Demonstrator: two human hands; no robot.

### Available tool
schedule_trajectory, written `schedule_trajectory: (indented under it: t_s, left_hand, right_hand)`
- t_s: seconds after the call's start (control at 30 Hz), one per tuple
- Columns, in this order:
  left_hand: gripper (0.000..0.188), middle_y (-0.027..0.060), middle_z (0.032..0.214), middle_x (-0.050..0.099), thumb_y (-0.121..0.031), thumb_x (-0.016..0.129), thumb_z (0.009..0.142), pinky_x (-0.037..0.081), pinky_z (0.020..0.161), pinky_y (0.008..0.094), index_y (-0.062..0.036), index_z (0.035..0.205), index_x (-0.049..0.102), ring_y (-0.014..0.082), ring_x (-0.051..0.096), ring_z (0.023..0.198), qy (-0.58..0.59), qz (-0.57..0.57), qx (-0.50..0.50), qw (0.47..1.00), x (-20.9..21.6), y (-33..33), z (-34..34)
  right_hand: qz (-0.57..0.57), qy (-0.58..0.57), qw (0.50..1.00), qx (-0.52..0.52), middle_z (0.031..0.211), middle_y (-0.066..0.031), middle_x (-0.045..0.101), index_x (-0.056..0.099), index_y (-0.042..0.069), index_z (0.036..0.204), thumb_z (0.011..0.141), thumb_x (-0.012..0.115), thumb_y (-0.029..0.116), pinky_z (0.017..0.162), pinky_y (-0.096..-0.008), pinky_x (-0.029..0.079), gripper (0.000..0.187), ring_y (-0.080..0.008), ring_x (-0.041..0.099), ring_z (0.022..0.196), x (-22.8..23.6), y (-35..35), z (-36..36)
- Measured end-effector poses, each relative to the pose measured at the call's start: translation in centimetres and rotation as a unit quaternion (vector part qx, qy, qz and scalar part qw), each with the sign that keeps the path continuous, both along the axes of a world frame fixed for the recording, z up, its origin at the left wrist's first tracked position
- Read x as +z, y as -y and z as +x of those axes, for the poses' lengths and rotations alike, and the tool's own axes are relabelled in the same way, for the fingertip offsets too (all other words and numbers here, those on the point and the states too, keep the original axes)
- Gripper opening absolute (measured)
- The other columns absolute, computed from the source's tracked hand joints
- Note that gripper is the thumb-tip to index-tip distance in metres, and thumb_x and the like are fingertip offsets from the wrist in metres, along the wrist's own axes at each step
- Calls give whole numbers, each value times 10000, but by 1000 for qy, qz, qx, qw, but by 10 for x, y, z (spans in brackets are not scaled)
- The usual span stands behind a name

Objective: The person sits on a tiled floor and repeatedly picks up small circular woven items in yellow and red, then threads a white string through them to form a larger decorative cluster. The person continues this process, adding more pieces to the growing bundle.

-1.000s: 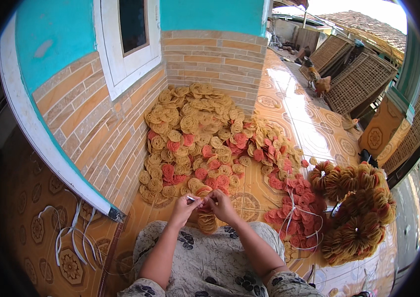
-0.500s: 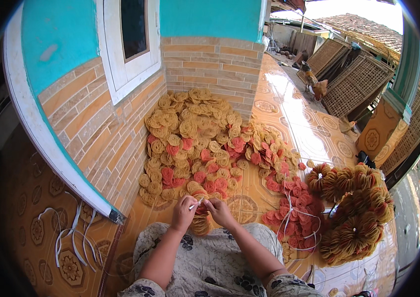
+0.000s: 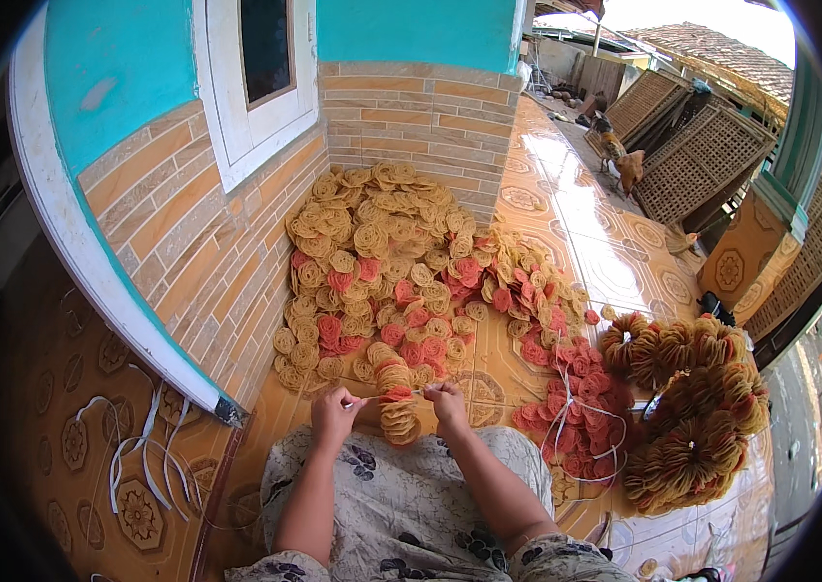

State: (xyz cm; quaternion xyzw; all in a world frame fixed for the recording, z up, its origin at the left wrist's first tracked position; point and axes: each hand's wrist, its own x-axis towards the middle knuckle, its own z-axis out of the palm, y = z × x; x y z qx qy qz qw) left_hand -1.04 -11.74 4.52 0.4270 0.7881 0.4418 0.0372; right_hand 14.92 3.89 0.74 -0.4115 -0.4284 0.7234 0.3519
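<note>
In front of my lap stands a stack of lacy, swirled round crackers (image 3: 399,421), mostly yellow with some reddish ones. On its left side my left hand (image 3: 334,415) pinches a strip of pale string (image 3: 364,399) that runs to the stack. Opposite it, my right hand (image 3: 449,407) is closed on the string's other side, so it stretches across the stack between both hands. A big heap of loose yellow crackers (image 3: 382,213), mixed with red ones, lies beyond my hands against the wall. My patterned clothing (image 3: 411,495) covers my lap below.
To the right lie red crackers (image 3: 585,388) with a loop of white string (image 3: 566,412) over them. Beside them sit tied cracker bundles (image 3: 690,451). White strips (image 3: 144,446) lie at the left. Chickens (image 3: 628,170) stand near woven racks (image 3: 707,160) farther off.
My hands have moved apart, left hand to the left and right hand to the right, drawing the string out across the stack. Before, they were close together over it.
</note>
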Motion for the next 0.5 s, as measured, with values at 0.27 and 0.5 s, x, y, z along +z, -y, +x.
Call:
schedule_trajectory:
  t_s: [0.27,0.5]
  left_hand:
    - [764,152,1098,632,-690,374,890,517,871,389,-5,1181,548,265,633,968,701,89,-87,702,-47,-28,-8]
    - [734,168,1040,625,-647,485,867,539,824,398,14,1183,527,278,636,932,807,215,-265,481,8,-16,-5]
  right_hand:
    - [63,-115,956,264,1154,-73,595,515,32,1182,1010,430,371,893,-318,441,390,-193,590,1009,20,9,-3]
    - [-242,-113,947,179,1357,-136,492,452,45,1301,892,399,682,1082,-455,319,759,-284,538,1171,53,-3,12]
